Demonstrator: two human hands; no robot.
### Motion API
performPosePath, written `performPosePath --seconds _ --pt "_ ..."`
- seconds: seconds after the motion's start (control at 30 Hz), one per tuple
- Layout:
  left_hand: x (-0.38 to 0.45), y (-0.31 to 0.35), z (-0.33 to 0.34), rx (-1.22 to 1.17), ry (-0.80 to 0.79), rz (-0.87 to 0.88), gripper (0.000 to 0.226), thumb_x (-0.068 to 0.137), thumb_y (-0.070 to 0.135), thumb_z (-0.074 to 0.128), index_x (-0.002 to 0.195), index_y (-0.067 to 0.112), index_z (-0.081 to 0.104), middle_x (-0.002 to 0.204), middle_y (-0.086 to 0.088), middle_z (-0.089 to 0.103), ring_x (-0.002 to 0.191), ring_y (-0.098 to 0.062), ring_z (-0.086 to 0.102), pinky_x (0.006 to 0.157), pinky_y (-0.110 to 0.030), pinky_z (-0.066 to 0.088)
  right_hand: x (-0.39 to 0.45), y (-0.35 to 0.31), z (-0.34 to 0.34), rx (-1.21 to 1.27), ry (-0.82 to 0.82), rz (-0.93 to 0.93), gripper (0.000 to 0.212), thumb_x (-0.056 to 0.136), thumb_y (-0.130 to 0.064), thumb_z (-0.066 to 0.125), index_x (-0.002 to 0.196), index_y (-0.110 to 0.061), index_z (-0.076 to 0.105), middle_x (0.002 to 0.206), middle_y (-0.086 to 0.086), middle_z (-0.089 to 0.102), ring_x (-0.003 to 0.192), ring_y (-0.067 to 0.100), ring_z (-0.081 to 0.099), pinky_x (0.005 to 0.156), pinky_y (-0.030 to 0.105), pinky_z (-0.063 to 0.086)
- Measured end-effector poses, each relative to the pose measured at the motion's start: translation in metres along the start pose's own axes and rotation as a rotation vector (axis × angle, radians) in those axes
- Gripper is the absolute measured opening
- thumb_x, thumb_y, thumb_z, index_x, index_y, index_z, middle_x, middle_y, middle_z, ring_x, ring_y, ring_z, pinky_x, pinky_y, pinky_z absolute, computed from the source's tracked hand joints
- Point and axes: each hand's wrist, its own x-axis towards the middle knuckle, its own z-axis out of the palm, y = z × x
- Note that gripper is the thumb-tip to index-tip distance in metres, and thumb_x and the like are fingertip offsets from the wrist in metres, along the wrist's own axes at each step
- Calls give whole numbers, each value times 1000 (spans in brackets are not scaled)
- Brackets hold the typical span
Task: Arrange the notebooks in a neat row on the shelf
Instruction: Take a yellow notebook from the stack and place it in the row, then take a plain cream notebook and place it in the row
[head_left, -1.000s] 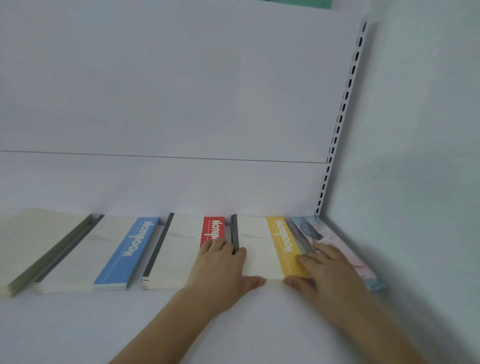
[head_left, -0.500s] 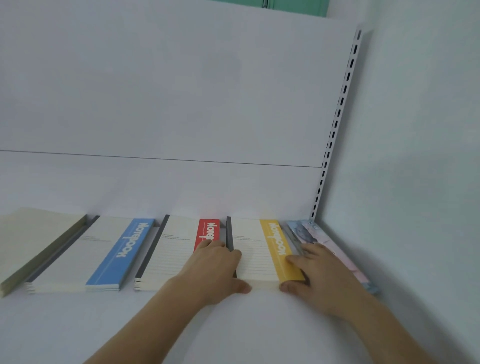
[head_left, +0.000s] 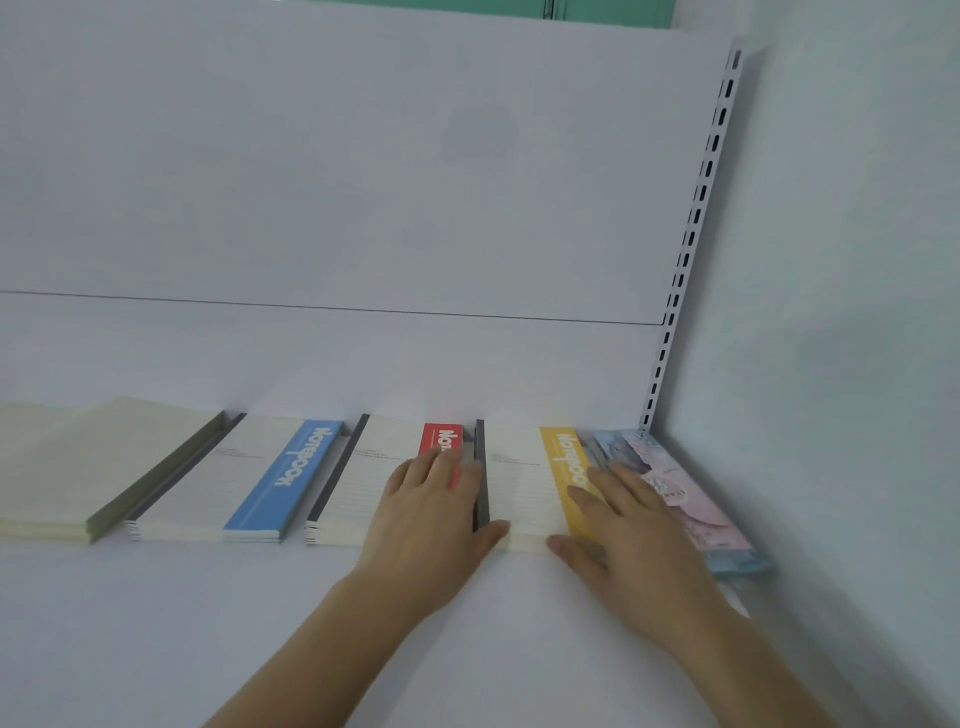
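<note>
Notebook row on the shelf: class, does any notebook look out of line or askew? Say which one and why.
Yes. The pink and blue notebook at the far right sticks out nearer the front than the yellow-banded notebook beside it, breaking the row's front line. Both hands, left hand and right hand, lie flat around the yellow-banded one.

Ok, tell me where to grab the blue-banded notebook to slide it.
Take the blue-banded notebook by its near short edge, coming from the front. It lies flat on the shelf, and that edge faces the open shelf, while the neighbouring notebooks crowd its long sides, so fingers likely fit there only.
</note>
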Motion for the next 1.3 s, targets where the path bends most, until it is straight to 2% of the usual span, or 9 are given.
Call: performPosePath --seconds 0.13,0.27,0.33,0.43,0.57,0.67,0.83,0.93,1.3 --pt "-27 -17 -6 -59 53 -66 69 98 55 42 155 24 18 158 6 30 147 -18 23 120 -33 18 -9 -38 0 -13 57 -41 65 89 -64 33 125 -17 62 135 8 56 133 29 44 105 46 41" --pt "-54 -43 -21 -85 47 -120 76 96 63 41 156 29 10 162 9 20 151 -15 15 122 -34 13 -16 -78 -6 10 63 -75 70 91 -66 28 138 -19 49 146 5 45 142 24 30 112 39 26" --pt "-70 -60 -31 -79 54 -125 75 96 62 41 156 28 14 162 8 22 150 -15 16 124 -37 19 -16 -102 -10 27 54 -117 71 91 -67 26 145 -22 38 152 3 36 145 22 20 117 36 17" --pt "-100 -94 -51 -52 82 -150 71 95 60 43 154 24 25 158 2 33 147 -20 26 121 -39 27 -16 -151 -17 44 45 -166 75 90 -69 21 145 -21 37 153 4 34 145 24 19 117 41 23" --pt "-150 -156 -80 -8 88 -209 69 97 59 38 154 22 27 159 0 32 148 -22 26 120 -41 27 -22 -237 -23 95 35 -202 84 85 -73 7 148 -23 31 158 0 23 147 20 11 117 34 10" --pt "-190 -206 -107 9 108 -265 67 97 58 39 152 20 33 157 -3 36 147 -24 29 120 -41 27 -26 -308 -24 118 62 -220 80 90 -73 12 145 -22 37 155 2 31 146 21 19 114 34 13" --pt "-254 -288 -136 25 117 -362 72 98 61 31 157 22 17 162 1 25 151 -20 18 123 -37 18 -26 -416 -17 187 13 -301 81 88 -73 8 152 -24 17 161 -2 9 148 17 -3 119 32 1" --pt "-282 -334 -151 40 116 -434 71 99 61 28 157 23 15 163 2 21 152 -19 13 124 -37 16 -16 -472 -13 217 11 -348 83 87 -74 6 152 -23 17 161 -1 10 148 16 -2 119 32 3" --pt "-295 -501 -172 103 113 -581 71 98 62 29 157 24 17 162 2 24 151 -19 17 123 -38 19 80 -636 25 252 -1 -478 78 90 -70 12 153 -23 12 162 -1 5 148 17 -5 117 32 -1"
